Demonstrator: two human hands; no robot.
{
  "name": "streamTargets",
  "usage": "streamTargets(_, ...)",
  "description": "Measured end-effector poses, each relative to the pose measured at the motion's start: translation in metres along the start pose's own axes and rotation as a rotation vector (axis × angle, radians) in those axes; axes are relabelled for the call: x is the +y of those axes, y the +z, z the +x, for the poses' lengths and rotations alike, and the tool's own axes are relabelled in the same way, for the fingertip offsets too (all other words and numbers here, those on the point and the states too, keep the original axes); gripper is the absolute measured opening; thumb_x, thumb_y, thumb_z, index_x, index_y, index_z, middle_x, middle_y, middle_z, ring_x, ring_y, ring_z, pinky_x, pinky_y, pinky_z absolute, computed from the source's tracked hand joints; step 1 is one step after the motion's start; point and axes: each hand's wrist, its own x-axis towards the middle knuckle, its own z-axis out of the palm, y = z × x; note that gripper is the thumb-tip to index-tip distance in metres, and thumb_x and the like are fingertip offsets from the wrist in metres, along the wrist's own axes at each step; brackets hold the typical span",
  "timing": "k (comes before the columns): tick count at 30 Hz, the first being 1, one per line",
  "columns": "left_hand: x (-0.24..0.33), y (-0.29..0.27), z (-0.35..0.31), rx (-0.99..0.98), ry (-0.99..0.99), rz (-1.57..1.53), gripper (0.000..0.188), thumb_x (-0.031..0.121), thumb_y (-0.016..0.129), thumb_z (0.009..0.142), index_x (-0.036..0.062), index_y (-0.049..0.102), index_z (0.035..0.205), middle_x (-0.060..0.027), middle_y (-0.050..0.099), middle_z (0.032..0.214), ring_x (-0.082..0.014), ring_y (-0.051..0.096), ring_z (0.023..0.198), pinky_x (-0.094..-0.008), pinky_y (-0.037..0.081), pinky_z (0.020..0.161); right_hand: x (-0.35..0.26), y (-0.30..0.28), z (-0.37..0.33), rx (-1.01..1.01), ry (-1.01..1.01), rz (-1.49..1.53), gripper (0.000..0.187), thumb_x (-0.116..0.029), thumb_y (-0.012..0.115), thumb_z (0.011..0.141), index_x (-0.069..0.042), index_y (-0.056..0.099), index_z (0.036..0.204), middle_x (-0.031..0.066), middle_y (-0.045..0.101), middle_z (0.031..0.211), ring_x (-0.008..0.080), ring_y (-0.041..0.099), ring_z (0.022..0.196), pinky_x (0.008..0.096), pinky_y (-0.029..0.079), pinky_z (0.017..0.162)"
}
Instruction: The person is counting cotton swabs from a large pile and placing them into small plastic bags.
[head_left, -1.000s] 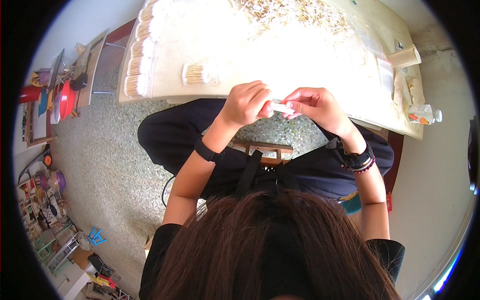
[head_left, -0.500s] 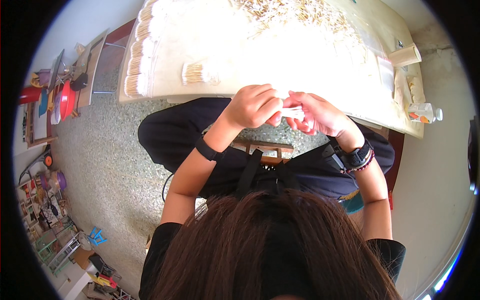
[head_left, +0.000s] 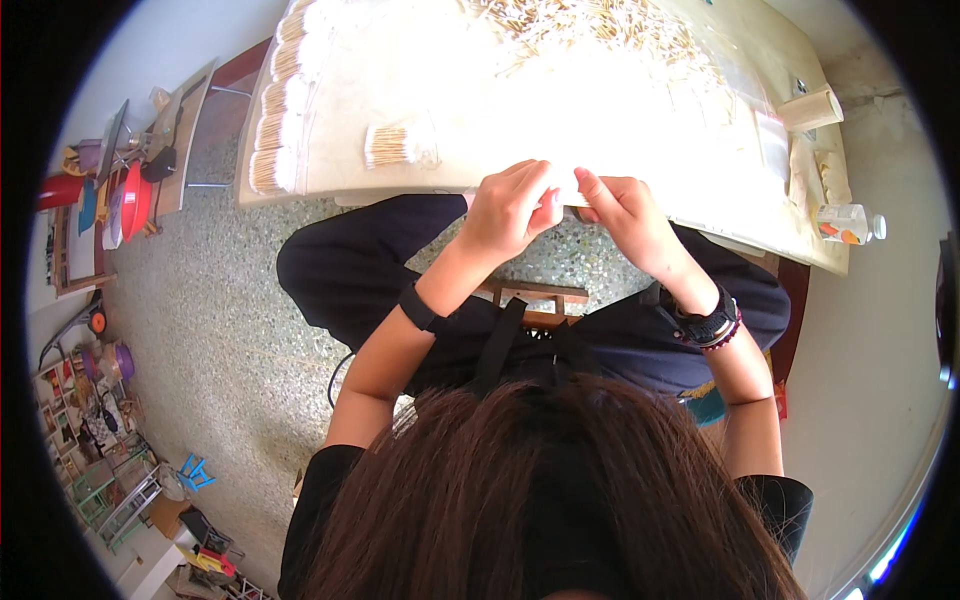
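My left hand (head_left: 512, 207) and my right hand (head_left: 628, 214) meet at the front edge of a pale table (head_left: 700, 205). Both pinch a small white packet (head_left: 572, 194), of which only a sliver shows between the fingers. A black band sits on my left wrist, and a black watch with a beaded band on my right. A tied bundle of thin pale sticks (head_left: 390, 146) lies on the table just left of my left hand. Loose sticks (head_left: 600, 28) are heaped at the far side.
Several stick bundles (head_left: 278, 110) line the table's left edge. A cardboard tube (head_left: 810, 106) and a small plastic bottle (head_left: 846, 223) sit at the right end. A wooden stool (head_left: 532, 298) is under me. A side table with a red bowl (head_left: 132, 198) stands at left.
Both hands have lifted toward the table's edge and drawn closer together. The packet, plainly visible between them before, is now mostly covered by the fingers.
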Motion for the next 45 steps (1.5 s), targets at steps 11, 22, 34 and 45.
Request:
streamTargets(11,0.015,0.001,0.000,-0.052,-0.234,-0.139,0.012,0.002,0.054,0.087,0.0016,0.052,0.099,-0.0114,0.059,0.083,-0.0235,0.059,0.073,-0.0314,0.047,0.064,-0.002,0.000,-0.002,0.231,-0.131,-0.157,0.041,-0.028,0.049,0.095,0.004,0.060,0.071,0.0197,0.051,0.056,0.0284,0.049,0.047,0.0349,0.042,0.050)
streamTargets(22,0.023,-0.007,0.008,-0.025,-0.166,-0.191,0.017,-0.008,0.061,0.080,-0.0024,0.061,0.095,-0.0096,0.060,0.095,-0.0157,0.062,0.079,-0.0259,0.054,0.066,-0.001,-0.005,-0.001,0.236,-0.146,-0.169,0.041,-0.028,0.049,0.094,0.004,0.061,0.072,0.0190,0.052,0.056,0.0287,0.051,0.047,0.0348,0.042,0.050)
streamTargets(34,0.022,-0.016,0.011,-0.172,-0.563,-0.619,0.016,0.000,0.054,0.089,-0.0076,0.056,0.104,-0.0122,0.060,0.102,-0.0183,0.064,0.090,-0.0294,0.054,0.078,0.007,-0.008,0.001,0.248,-0.228,-0.277,0.041,-0.028,0.050,0.094,0.002,0.058,0.066,0.0190,0.049,0.053,0.0272,0.045,0.043,0.0348,0.040,0.048)
streamTargets(45,0.027,0.010,0.004,0.282,-0.527,-0.470,0.015,-0.002,0.067,0.078,-0.0039,0.055,0.085,-0.0103,0.064,0.083,-0.0126,0.065,0.078,-0.0243,0.053,0.068,0.006,-0.001,0.004,0.271,-0.024,-0.053,0.050,-0.035,0.045,0.096,0.004,0.058,0.067,0.0121,0.048,0.050,0.0183,0.044,0.045,0.0324,0.040,0.050)
